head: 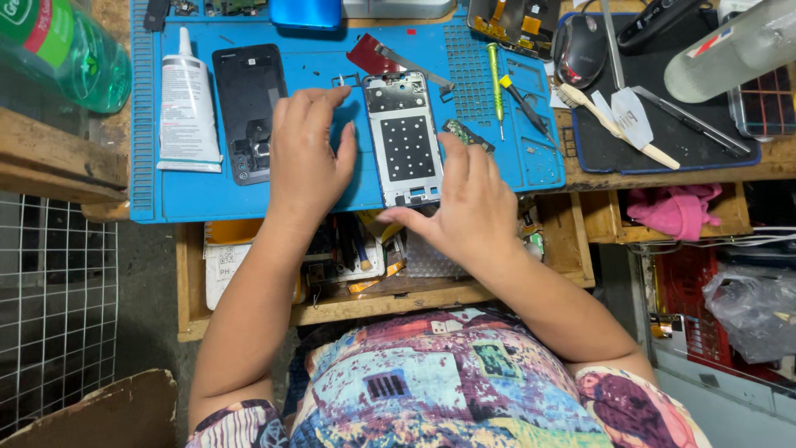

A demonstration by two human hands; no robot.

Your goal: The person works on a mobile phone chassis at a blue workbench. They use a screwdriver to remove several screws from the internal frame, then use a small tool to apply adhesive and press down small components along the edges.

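Blue work mat carries a stripped phone mid-frame, lying flat between your hands with its metal inner face up and no screen or back cover fitted. Your left hand rests spread, fingers loosely curved, just beside the frame's left edge; your right hand is open at its lower right corner, gripping nothing. Black back cover, small circuit board and screwdriver lie apart: by my judgement, reassembly remains outstanding.

A worn wooden workbench with an open drawer beside wire mesh.
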